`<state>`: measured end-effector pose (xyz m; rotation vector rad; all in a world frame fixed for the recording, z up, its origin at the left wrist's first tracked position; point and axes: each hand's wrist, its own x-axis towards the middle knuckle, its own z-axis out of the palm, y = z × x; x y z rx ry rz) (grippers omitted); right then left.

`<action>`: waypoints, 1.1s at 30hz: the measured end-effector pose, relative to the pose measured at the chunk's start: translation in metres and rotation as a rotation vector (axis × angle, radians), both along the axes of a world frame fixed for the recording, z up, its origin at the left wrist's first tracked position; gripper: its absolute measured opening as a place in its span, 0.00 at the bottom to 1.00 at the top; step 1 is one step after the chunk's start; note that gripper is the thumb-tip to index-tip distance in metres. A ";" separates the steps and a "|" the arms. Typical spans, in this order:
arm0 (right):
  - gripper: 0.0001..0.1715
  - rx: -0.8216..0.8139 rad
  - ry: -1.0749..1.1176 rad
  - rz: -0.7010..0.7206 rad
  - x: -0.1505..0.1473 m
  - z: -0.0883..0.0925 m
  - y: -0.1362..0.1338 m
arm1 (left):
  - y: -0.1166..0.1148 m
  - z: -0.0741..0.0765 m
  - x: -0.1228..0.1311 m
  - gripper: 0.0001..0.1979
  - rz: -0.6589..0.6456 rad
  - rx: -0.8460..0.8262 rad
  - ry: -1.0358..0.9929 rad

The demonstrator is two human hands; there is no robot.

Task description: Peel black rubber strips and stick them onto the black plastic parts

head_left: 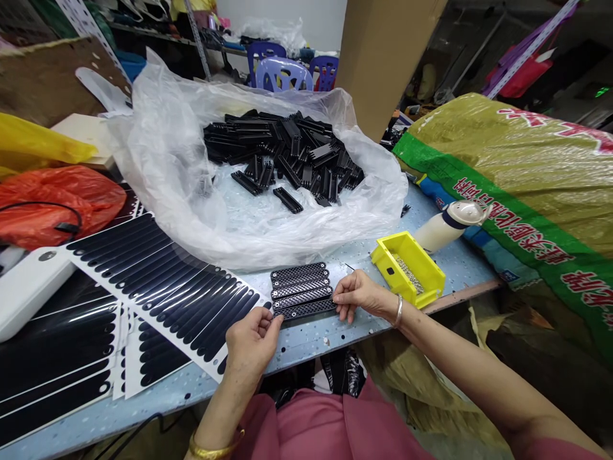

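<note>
With the black mesh strips point(301, 289) as the dial's centre: about 4, laid side by side on the speckled blue table point(311, 344), close to its front edge. Left hand point(253, 340) held at 8 o'clock, back turned up, forearm sloping down towards 7, fingers curled in, thumb and forefinger closed at the left end of the nearest strip. Right hand point(358, 295) set at 3 o'clock, forearm slanting away to 4, wrist nearly straight, thumb and forefinger brought together at the same strip's right end, other fingers bent loosely below. Cannot tell whether pinching anything small there too.

At 2 o'clock, printed on the green band of a large yellow sack point(522, 150), a slanting line of red Chinese characters edged in white; more red characters higher up, cut off by the picture's right border. Too skewed to read with confidence. On the yellow bin point(398, 289) at 3 o'clock, just 1 dark square mark. Near 12 o'clock, a pile of black parts point(282, 144) inside a clear plastic bag point(165, 166).
</note>
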<state>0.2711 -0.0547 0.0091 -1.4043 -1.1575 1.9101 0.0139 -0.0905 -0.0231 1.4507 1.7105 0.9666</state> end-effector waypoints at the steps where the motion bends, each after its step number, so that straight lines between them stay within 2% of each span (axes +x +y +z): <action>1: 0.24 0.002 -0.006 0.002 0.000 0.000 0.000 | 0.000 -0.001 0.000 0.14 -0.001 -0.001 0.000; 7: 0.24 0.040 -0.098 -0.004 -0.005 0.000 -0.001 | -0.001 -0.003 -0.001 0.14 -0.007 0.006 -0.004; 15: 0.09 0.247 -0.368 -0.074 -0.017 -0.007 -0.019 | -0.001 -0.002 -0.001 0.14 -0.003 -0.007 -0.009; 22: 0.15 0.255 -0.320 -0.074 -0.015 -0.010 -0.026 | -0.001 0.006 0.001 0.14 0.003 0.040 0.014; 27: 0.09 0.408 -0.409 -0.139 -0.019 -0.017 -0.028 | -0.001 0.007 0.001 0.14 -0.003 0.039 0.016; 33: 0.11 0.597 -0.531 -0.056 -0.019 -0.016 -0.029 | -0.002 0.007 0.001 0.15 0.006 0.011 0.026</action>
